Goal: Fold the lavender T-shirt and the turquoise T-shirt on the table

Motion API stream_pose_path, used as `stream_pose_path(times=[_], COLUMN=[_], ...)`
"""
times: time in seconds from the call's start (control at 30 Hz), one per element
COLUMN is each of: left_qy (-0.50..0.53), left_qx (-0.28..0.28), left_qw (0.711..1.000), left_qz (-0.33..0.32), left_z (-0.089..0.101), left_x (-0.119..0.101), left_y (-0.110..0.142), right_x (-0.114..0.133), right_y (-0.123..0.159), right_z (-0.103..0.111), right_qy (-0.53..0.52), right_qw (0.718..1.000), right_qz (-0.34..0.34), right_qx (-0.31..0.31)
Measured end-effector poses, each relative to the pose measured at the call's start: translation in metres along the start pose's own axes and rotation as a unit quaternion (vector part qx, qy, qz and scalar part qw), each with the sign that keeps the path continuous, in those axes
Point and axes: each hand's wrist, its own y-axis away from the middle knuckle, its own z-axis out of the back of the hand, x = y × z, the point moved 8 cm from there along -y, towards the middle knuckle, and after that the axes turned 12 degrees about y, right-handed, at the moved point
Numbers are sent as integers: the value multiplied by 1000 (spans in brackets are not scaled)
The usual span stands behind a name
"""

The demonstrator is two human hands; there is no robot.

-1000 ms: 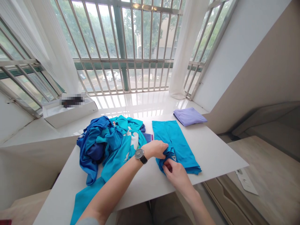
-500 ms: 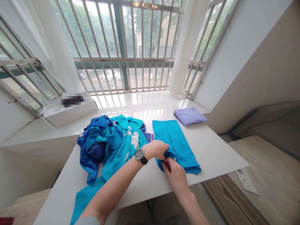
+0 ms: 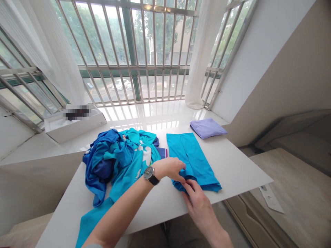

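Note:
A turquoise folded garment (image 3: 199,162) lies on the white table in front of me, its near left corner bunched up. My left hand (image 3: 172,168), with a black-strapped watch at the wrist, rests over that corner, fingers curled down on the fabric. Close against it, my right hand (image 3: 198,199) touches the garment's near edge, fingers stretched forward and thumb apart from them. Both sets of fingertips almost meet there, and part of the cloth under them is hidden. Left of my hands spreads a crumpled heap of blue and turquoise clothes (image 3: 124,155) with some white print.
A folded lavender cloth (image 3: 208,128) lies at the table's back right. On the sill at left stands a white box (image 3: 74,129) with a blurred item on it. The white table (image 3: 240,175) meets the sill below a barred window (image 3: 134,69).
My right hand has loosened from a pinch, its fingers now straighter along the garment's near edge. My left fingers have shifted slightly on the corner. The view has moved a little.

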Motion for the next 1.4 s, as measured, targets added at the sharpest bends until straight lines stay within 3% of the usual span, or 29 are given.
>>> stream_pose_path(times=[0.07,0.2,0.37,0.5,0.7,0.8,0.9,1.03,1.2,1.3,1.4], left_qy=[17,-39,-102,-115,-70,-30,-6,-4,-34,-51,-81], left_qx=[6,-36,-60,-94,-175,-175,-166,-165,-165,-199,-249], left_qw=[1000,998,993,989,982,984,986,986,986,979,965], left_qz=[-25,-32,3,16,1,4,7,15,2,-10,19], left_z=[1,-7,-27,-36,-67,-82,-88,-97,-131,-144,-145], left_x=[-7,-18,-27,-35,-42,-39,-41,-46,-39,-33,-28], left_y=[4,-1,-10,2,30,40,47,48,51,63,77], right_x=[-10,-38,-54,-56,-55,-67,-85,-94,-96,-105,-118], right_y=[1,-2,-8,-6,1,6,13,31,64,78,83], right_z=[11,25,13,10,16,28,36,25,11,14,22], right_qy=[-19,-19,-4,-5,-26,-43,11,95,75,77,93], right_qw=[1000,997,998,997,997,993,992,986,972,962,960], right_qz=[-22,-59,-33,-27,57,87,86,122,214,251,249], right_qx=[-12,-55,-47,-69,-52,-67,-94,-64,-56,-72,-90])
